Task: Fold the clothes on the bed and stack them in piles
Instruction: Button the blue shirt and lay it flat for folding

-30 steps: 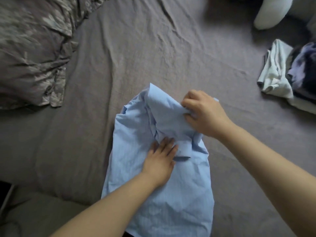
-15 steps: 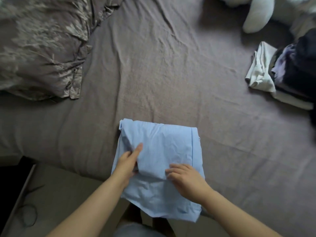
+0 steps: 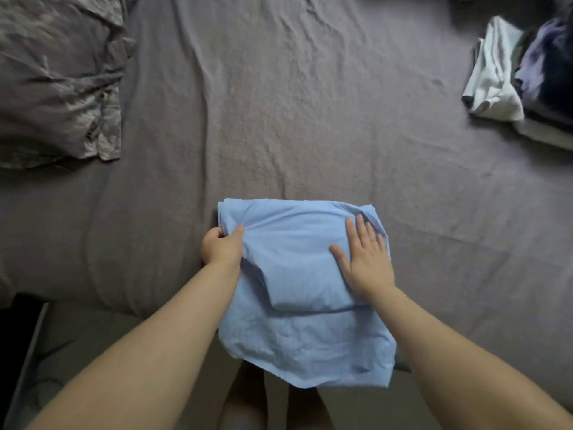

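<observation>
Cloth this thin will be light and limp, so judge that it sags and slides apart wherever you leave it unsupported. Your blue shirt [image 3: 297, 274] lies at the near edge of the bed [image 3: 294, 119], partly folded, with its near end hanging over the edge toward your legs. Your left hand [image 3: 221, 248] pinches the shirt's far-left side, thumb on top and fingers curled under the fabric. Your right hand [image 3: 366, 259] lies flat on the right side, fingers straight and spread, pressing the layers down. One folded flap sits across the middle, its crease just near of your right palm. For the next fold, take hold low, at the two corners of the hanging end, and bring them up together; a grip at one corner only would likely let the loose layers skew. Stacked clothes [image 3: 527, 72] wait at the far right, well apart from the shirt. A patterned duvet [image 3: 55, 72] sits bunched at the far left.
</observation>
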{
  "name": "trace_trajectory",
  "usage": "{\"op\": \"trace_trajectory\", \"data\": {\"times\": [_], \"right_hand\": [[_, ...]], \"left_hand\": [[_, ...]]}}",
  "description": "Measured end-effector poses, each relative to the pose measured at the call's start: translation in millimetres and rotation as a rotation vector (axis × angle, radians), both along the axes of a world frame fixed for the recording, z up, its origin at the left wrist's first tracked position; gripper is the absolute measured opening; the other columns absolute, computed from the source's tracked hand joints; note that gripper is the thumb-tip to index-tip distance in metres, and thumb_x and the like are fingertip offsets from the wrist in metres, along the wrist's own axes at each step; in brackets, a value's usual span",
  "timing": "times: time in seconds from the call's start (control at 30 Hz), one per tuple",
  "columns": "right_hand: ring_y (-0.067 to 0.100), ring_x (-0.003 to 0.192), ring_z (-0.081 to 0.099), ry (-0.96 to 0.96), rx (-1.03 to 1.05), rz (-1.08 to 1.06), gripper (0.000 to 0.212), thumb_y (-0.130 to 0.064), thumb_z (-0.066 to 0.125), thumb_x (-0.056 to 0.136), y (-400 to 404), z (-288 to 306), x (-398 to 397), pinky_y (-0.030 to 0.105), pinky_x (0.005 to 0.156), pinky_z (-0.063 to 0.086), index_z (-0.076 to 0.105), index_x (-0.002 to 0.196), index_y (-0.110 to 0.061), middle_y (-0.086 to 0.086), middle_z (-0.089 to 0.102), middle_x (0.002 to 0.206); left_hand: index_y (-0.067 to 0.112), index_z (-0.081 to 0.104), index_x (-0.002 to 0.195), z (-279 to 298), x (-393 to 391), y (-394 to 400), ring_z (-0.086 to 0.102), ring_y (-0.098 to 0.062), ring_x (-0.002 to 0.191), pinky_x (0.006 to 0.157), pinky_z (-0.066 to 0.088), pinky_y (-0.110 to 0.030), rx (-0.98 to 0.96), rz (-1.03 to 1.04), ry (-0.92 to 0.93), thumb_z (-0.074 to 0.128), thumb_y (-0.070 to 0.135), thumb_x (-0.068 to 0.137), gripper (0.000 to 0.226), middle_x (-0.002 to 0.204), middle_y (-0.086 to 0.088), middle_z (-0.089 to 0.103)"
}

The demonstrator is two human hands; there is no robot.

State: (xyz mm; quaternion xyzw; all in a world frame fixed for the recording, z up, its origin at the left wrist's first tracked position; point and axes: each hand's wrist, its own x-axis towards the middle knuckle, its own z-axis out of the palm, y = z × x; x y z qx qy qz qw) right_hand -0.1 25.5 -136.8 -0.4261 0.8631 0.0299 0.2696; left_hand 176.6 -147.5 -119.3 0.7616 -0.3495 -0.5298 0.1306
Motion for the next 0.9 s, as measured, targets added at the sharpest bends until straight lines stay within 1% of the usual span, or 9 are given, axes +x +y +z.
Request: {"op": "trace_trajectory", "data": {"times": [0.1,0.17,0.27,0.43,0.53,0.63,0.77,0.83,0.9], "right_hand": [[0.015,0.149,0.0,-0.013,0.109,-0.184,0.08,-0.067,0.012,0.092,10.2,11.9,-3.5,0.039,0.119,-0.003,0.005,0.154,-0.016,0.0,-0.001,0.162],[0.019,0.148,0.009,-0.023,0.037,-0.371,0.073,-0.057,0.031,0.096,9.4,24.2,-6.7,0.042,0.118,0.01,0.015,0.153,-0.013,0.005,0.01,0.161],[0.029,0.14,0.032,-0.297,-0.122,-0.746,0.084,-0.049,0.06,0.088,10.0,39.4,-16.1,0.041,0.111,0.03,0.02,0.151,-0.012,0.01,0.029,0.155],[0.027,0.11,0.058,-0.623,0.022,-0.956,0.1,-0.049,0.088,0.055,27.8,40.9,-28.9,0.04,0.084,0.053,0.043,0.137,-0.014,0.004,0.056,0.13],[0.023,0.1,0.063,-0.779,0.001,-0.918,0.07,-0.031,0.089,0.061,28.2,45.9,-34.7,0.037,0.079,0.054,0.058,0.122,-0.015,0.003,0.065,0.115],[0.025,0.101,0.063,-0.799,-0.125,-0.878,0.053,-0.01,0.083,0.07,18.4,55.1,-47.1,0.04,0.088,0.053,0.062,0.119,-0.013,0.005,0.067,0.115],[0.032,0.103,0.062,-0.711,-0.402,-1.004,0.047,0.006,0.071,0.076,-3.1,63.8,-70.8,0.042,0.091,0.051,0.06,0.121,-0.005,0.01,0.065,0.112],[0.033,0.105,0.061,-0.659,-0.462,-1.033,0.047,0.006,0.07,0.077,-11.8,63.9,-87.0,0.038,0.083,0.052,0.058,0.123,-0.002,0.013,0.064,0.117],[0.03,0.112,0.057,-0.466,-0.379,-0.99,0.063,-0.009,0.077,0.077,-17.9,58.9,-101.3,0.036,0.083,0.051,0.048,0.134,-0.005,0.015,0.055,0.132]], "left_hand": [[0.01,0.051,0.078,3.8,11.0,4.0,0.054,-0.024,0.081,0.069,0.04,-0.028,-0.031,-0.143,-0.077,0.068,0.026,0.086,0.025,0.083,-0.005,0.056],[0.011,0.055,0.101,12.2,15.1,5.1,0.057,-0.029,0.1,0.082,0.045,-0.033,-0.089,-0.207,-0.149,0.067,0.035,0.085,0.031,0.104,-0.008,0.058],[0.013,0.037,0.14,20.5,21.3,-1.3,0.039,-0.034,0.13,0.106,0.036,-0.047,-0.019,-0.321,-0.275,0.073,0.057,0.072,0.089,0.143,-0.013,0.037],[0.006,0.026,0.147,35.0,20.1,19.2,0.044,-0.033,0.129,0.099,0.044,-0.048,0.372,-0.274,0.076,0.087,0.057,0.042,0.133,0.149,-0.01,0.037],[0.007,0.053,0.126,38.1,18.4,36.2,0.059,-0.028,0.102,0.079,0.049,-0.039,0.47,-0.362,0.185,0.087,0.035,0.062,0.078,0.128,-0.009,0.059],[0.013,0.059,0.115,42.9,2.8,30.0,0.062,-0.02,0.084,0.069,0.048,-0.032,0.366,-0.367,0.314,0.076,0.013,0.079,0.04,0.115,-0.007,0.066],[0.013,0.06,0.113,56.9,-27.5,-5.1,0.064,-0.019,0.082,0.064,0.05,-0.031,0.176,-0.31,0.455,0.067,0.005,0.086,0.03,0.114,-0.007,0.066],[0.016,0.058,0.116,60.3,-43.6,-23.6,0.061,-0.015,0.078,0.061,0.048,-0.029,0.086,-0.327,0.405,0.066,0.008,0.088,0.03,0.114,-0.005,0.064],[0.017,0.05,0.125,52.6,-53.4,-40.6,0.06,-0.018,0.091,0.072,0.049,-0.028,-0.054,-0.339,0.224,0.066,0.013,0.089,0.04,0.126,-0.007,0.054]]}}
